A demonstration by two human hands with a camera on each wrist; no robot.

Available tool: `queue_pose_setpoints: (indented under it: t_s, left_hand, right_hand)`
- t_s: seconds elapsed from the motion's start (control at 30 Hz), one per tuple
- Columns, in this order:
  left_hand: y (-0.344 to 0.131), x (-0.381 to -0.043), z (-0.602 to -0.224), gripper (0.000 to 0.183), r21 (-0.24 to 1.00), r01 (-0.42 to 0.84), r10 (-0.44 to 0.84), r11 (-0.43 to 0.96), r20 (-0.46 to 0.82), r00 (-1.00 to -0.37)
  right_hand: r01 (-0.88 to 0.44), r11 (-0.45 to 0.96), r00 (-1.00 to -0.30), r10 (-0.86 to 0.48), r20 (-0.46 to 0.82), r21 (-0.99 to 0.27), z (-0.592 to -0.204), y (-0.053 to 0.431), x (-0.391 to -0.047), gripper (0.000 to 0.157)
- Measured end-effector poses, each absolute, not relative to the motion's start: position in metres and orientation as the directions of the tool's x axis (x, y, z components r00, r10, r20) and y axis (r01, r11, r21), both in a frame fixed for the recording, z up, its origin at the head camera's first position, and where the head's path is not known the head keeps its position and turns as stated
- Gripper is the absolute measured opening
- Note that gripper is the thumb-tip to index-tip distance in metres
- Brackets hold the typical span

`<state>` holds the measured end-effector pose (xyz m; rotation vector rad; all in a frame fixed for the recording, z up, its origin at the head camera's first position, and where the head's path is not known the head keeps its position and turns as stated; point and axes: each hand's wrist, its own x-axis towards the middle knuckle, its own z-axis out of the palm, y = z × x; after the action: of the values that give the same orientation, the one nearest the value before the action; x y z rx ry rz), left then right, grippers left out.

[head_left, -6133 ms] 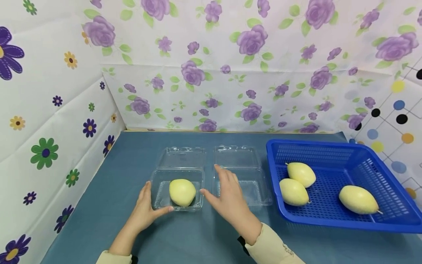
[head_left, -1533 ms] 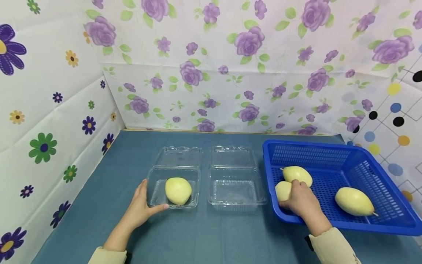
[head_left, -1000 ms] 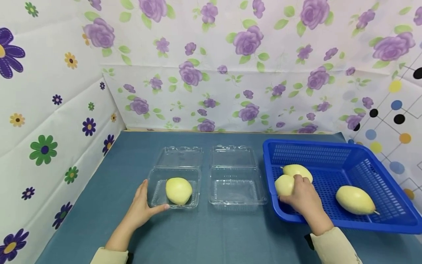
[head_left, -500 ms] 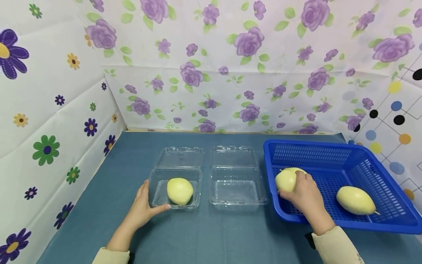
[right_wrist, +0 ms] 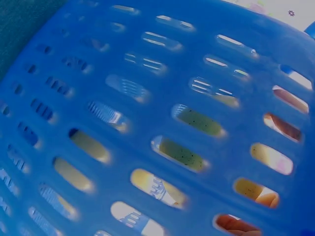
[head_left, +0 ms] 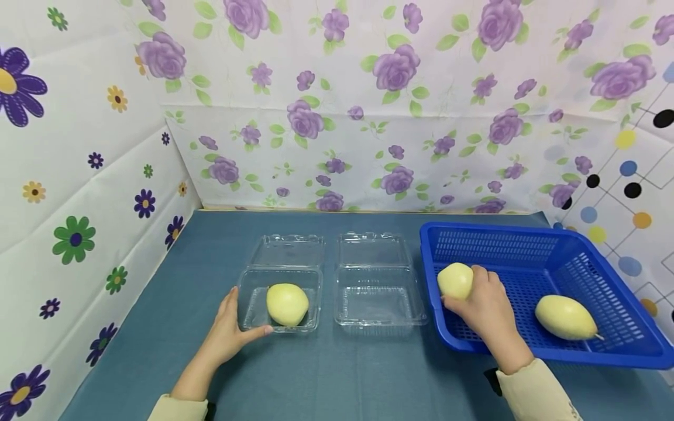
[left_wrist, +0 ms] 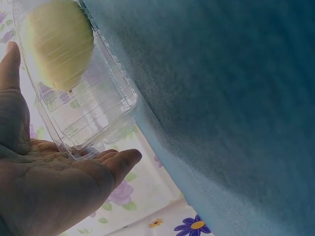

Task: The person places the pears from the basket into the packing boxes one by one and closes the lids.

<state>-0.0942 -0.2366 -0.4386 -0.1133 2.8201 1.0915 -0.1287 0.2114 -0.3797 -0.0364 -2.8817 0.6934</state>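
My right hand (head_left: 487, 301) grips a pale yellow melon (head_left: 456, 280) at the left side of the blue plastic basket (head_left: 497, 345). Another melon that lay behind it is hidden from view. In the right wrist view, the slotted basket wall (right_wrist: 162, 123) covers most of the scene, with bits of fingers (right_wrist: 238, 227) showing through. My left hand (head_left: 226, 333) lies with straight, spread fingers and thumb around the front left corner of an open clear clamshell box (head_left: 254, 298). Inside that box sits one melon (head_left: 287, 305), also seen through the plastic from the left wrist.
A second clear clamshell box (head_left: 379, 301), lid folded back and nothing in it, stands between the first box and the basket. One more melon (head_left: 566, 317) lies at the basket's right. Patterned sheets (head_left: 337, 117) wall off the blue table (head_left: 337, 374).
My right hand went from beside the boxes into the basket and took hold of the front left melon, which has risen and tipped upright, covering the one behind. My left hand stays at the box.
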Motion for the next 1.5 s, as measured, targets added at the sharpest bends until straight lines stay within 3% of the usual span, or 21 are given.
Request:
queue_pose_setpoints:
  t_s: [1.5]
  left_hand:
    - [-0.238,-0.095,-0.441,0.12,0.681,-0.115,-0.025,0.723,-0.141,-0.99]
  right_hand:
    - [-0.21,0.827,-0.956,-0.062,0.285,-0.522,-0.358,0.169,-0.116,0.079]
